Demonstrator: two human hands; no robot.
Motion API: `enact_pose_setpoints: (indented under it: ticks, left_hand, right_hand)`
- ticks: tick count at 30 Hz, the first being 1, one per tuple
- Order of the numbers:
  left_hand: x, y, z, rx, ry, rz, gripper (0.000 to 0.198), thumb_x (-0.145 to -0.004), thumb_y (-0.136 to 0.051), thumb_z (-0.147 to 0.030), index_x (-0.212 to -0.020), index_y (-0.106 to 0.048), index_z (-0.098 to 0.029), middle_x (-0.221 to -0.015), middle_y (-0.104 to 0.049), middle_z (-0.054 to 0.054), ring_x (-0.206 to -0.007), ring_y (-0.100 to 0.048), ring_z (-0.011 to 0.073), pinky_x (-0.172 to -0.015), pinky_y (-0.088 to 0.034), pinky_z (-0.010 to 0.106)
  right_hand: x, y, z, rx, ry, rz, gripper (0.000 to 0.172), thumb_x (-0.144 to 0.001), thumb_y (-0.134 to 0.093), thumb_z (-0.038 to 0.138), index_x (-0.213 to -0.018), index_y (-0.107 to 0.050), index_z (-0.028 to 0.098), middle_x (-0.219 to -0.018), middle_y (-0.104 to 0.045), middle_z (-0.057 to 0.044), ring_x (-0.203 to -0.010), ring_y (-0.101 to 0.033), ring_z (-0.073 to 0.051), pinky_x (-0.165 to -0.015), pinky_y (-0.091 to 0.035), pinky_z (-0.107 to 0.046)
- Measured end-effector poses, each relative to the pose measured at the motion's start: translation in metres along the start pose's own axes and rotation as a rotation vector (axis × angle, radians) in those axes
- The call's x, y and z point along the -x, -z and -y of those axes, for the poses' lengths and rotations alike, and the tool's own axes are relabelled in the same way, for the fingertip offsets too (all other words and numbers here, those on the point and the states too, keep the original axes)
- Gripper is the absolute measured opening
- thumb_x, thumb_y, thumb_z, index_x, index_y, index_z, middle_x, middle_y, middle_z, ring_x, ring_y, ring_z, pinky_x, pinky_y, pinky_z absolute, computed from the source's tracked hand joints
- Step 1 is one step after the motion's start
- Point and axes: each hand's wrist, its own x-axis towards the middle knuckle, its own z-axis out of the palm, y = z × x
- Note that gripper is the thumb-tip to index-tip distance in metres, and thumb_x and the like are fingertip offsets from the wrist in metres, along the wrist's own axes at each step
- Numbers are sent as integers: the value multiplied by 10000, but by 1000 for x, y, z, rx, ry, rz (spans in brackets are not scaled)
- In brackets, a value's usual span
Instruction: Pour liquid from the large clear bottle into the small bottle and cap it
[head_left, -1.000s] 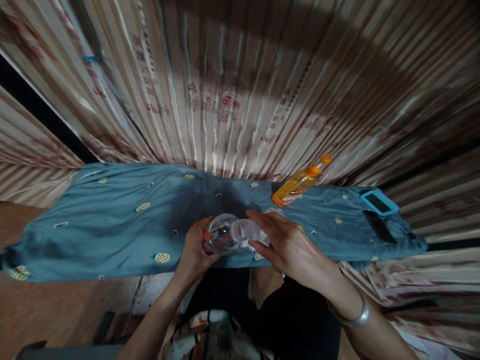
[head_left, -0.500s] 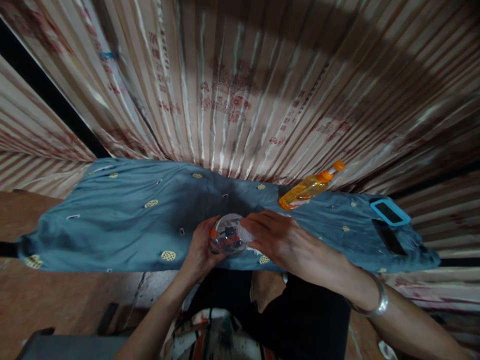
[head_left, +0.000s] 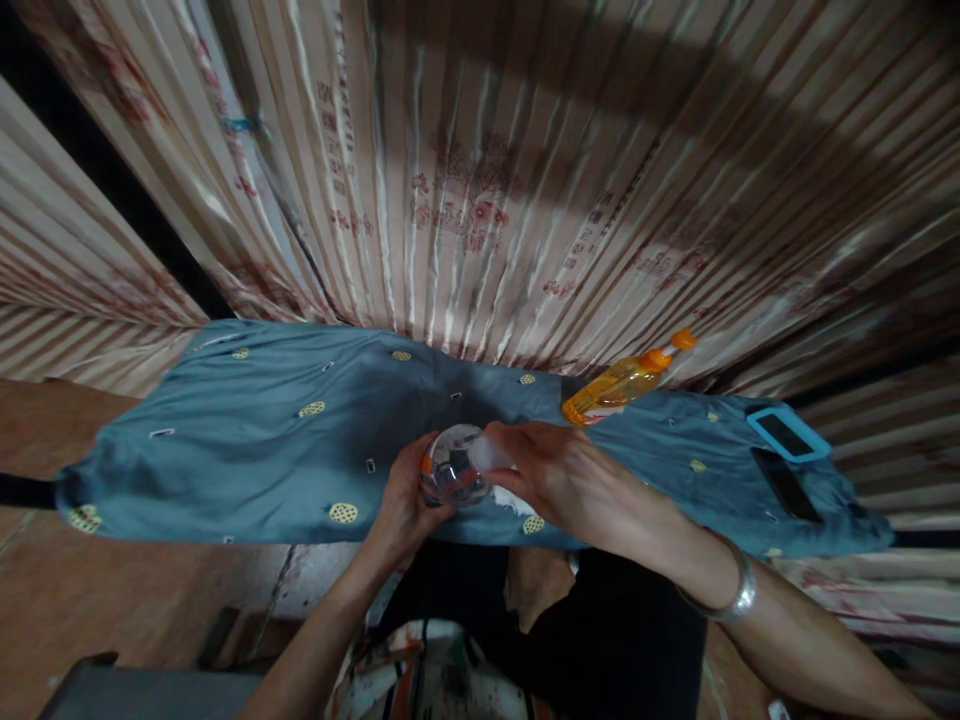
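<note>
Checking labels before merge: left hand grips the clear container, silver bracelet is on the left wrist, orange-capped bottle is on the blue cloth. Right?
Not quite: the head view shows the silver bracelet on the right wrist. Left hand gripping the clear container, orange-capped bottle on the blue cloth: correct.

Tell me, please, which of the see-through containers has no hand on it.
The yellow bottle with the orange top, near the curtain; the left hand grips the clear container, the right hand a translucent piece.
</note>
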Motion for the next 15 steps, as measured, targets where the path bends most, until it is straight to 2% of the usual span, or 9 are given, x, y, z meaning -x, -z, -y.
enact_pose_setpoints:
  ticks: [3, 6, 9, 12, 15]
  left_hand:
    - [1, 0, 5, 29, 12, 10, 807, -666, -800, -282, -1384, -438, -221, -1309, -610, 150, -1182, -625, 346, -985, -520, 531]
    - [2, 1, 7, 32, 29, -6, 794, -660, -808, -297, -1366, -455, -204, -1282, -625, 154, -1170, -634, 349, -986, -519, 531]
    - [-1, -3, 9, 56, 42, -44, 782, -662, -814, -346, -1350, -468, -214, -1259, -642, 136, -1140, -649, 333, -970, -532, 519]
    - [-12, -9, 14, 105, 33, -84, 777, -673, -805, -376, -1346, -459, -202, -1244, -645, 126, -1106, -664, 301, -947, -552, 474]
    - [-33, -10, 18, 100, 43, -133, 783, -648, -816, -371, -1325, -462, -195, -1235, -644, 115, -1101, -665, 286, -936, -560, 439]
  right_hand:
    - [-7, -2, 1, 30, -36, -2, 310, -955, -571, 430, -960, -596, 121, -797, -668, -69, -751, -673, -219, -617, -474, -305]
    - [-12, 0, 2, 32, 0, 0, 366, -934, -605, 436, -1094, -598, 106, -898, -691, -96, -855, -678, -238, -678, -490, -317]
    - [-17, 1, 4, 12, 18, 18, 313, -946, -609, 370, -1129, -599, 117, -890, -703, -80, -821, -680, -208, -670, -483, -289]
    - [-28, -2, 5, -6, -30, 10, 273, -955, -593, 360, -1041, -626, 103, -829, -706, -89, -768, -686, -212, -644, -482, -288]
    - [-35, -2, -4, -44, -90, -37, 357, -955, -587, 391, -1154, -611, 95, -905, -720, -102, -845, -703, -234, -699, -517, -304]
